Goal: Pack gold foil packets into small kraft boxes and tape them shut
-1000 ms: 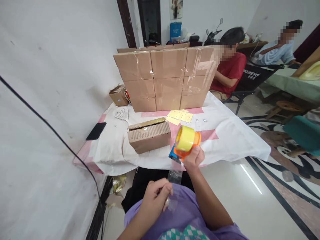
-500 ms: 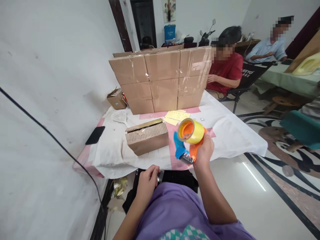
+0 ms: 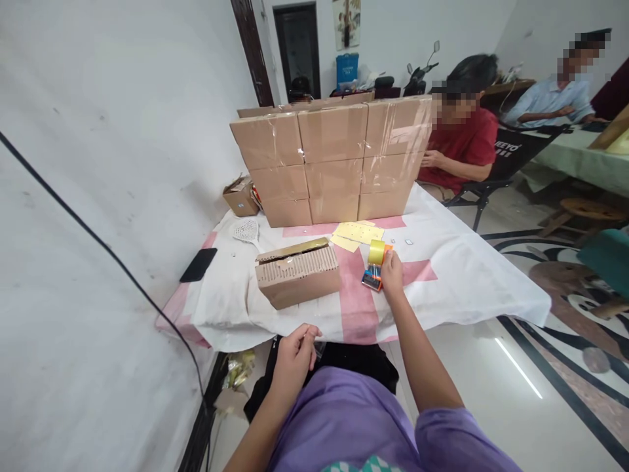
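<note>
My right hand (image 3: 392, 272) is closed around the orange side of a tape dispenser (image 3: 372, 278) with a roll of yellow tape (image 3: 377, 252) in it. The dispenser is at the tabletop; whether it touches the cloth I cannot tell. To its left lies a small cardboard box (image 3: 299, 283) with ragged corrugated edges and a gap along its top. My left hand (image 3: 297, 351) is closed in front of my body, below the table's front edge. Something clear or shiny shows by its fingertips, too small to make out.
A wall of taped cardboard boxes (image 3: 335, 187) stands at the table's back. Yellow sheets (image 3: 356, 235), a white mesh paddle (image 3: 246, 230), a black phone-like slab (image 3: 198, 265) and a small open carton (image 3: 242, 196) lie around. A person in red (image 3: 464, 147) sits beyond, right; another person (image 3: 550, 108) sits farther off.
My right hand has carried the tape dispenser forward and down to the tabletop, turning it. My left hand stays near my lap, closed. The view has shifted slightly left.
</note>
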